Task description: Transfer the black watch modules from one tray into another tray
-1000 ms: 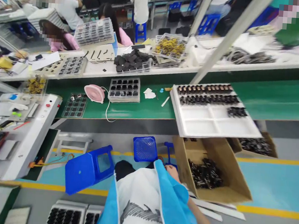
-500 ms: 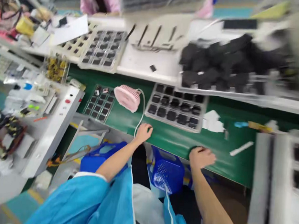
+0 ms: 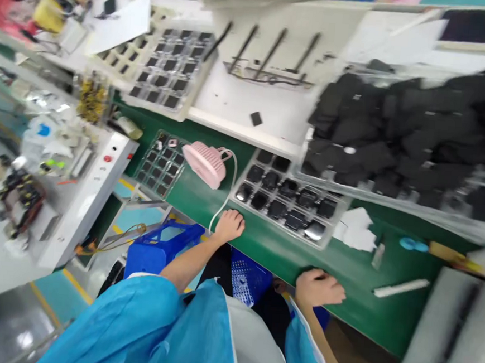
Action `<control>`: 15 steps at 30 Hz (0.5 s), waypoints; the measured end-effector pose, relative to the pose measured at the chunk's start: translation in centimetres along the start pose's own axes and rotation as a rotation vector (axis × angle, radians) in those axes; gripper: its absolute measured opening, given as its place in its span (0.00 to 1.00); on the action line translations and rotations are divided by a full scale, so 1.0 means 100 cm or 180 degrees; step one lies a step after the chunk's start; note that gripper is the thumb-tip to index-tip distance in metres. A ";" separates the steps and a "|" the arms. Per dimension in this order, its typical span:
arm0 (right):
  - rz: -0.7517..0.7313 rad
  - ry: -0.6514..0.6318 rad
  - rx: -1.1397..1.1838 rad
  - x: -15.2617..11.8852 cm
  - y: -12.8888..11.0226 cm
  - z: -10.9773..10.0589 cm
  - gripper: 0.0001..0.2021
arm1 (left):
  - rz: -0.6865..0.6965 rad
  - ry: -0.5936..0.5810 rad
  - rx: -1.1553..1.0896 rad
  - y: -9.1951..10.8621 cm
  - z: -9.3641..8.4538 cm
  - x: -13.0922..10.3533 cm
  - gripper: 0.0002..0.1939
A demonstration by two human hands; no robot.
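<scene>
Resting left hand (image 3: 230, 225) with curled fingers on the front edge of a glossy green bench (image 3: 260, 241), just beside the white cord (image 3: 235, 172) of a round pink plastic fan (image 3: 205, 164); resting right hand (image 3: 320, 288) likewise, near a clear plastic compartment tray (image 3: 281, 225) of squarish black parts (image 3: 276, 209) farther back; cannot tell whether pinching anything; could snag cord by sweeping left, toppling fan, or unseat parts by bumping tray

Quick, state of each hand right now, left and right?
Left hand: fingers curled at the edge of the green table, nothing visibly held; whether fully closed can't be told.
Right hand: loosely curled at that edge, nothing visibly held; same uncertainty.
</scene>
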State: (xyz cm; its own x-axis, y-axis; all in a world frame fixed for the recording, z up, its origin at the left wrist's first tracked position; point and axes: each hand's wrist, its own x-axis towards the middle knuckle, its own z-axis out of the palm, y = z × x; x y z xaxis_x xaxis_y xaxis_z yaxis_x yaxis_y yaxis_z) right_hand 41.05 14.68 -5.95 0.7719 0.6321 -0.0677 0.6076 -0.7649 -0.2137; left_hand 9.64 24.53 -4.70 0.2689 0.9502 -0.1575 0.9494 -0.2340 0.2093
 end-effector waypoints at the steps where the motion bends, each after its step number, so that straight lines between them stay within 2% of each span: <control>1: 0.0015 0.0099 0.0042 0.001 -0.002 0.002 0.14 | -0.0008 0.0002 0.0042 -0.001 -0.001 0.001 0.13; 7: -0.0231 0.0526 -0.0007 0.006 -0.003 0.005 0.14 | 0.0025 0.0388 0.0038 0.000 0.000 0.009 0.11; 11: -0.0988 0.0722 0.0027 0.001 0.010 0.012 0.18 | 0.0140 0.0790 0.0103 0.001 0.008 0.004 0.12; 15: -0.1759 0.1126 0.0360 0.004 0.024 0.028 0.19 | 0.0196 0.1191 0.0211 -0.003 0.019 0.006 0.11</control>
State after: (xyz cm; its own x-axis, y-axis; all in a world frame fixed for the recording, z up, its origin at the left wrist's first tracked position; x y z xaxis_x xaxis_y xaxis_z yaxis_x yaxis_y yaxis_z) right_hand 42.36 13.44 -9.21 0.3791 0.8339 0.4010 0.9230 -0.3102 -0.2275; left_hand 9.87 24.81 -6.72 0.2595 0.9405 0.2192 0.9451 -0.2940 0.1427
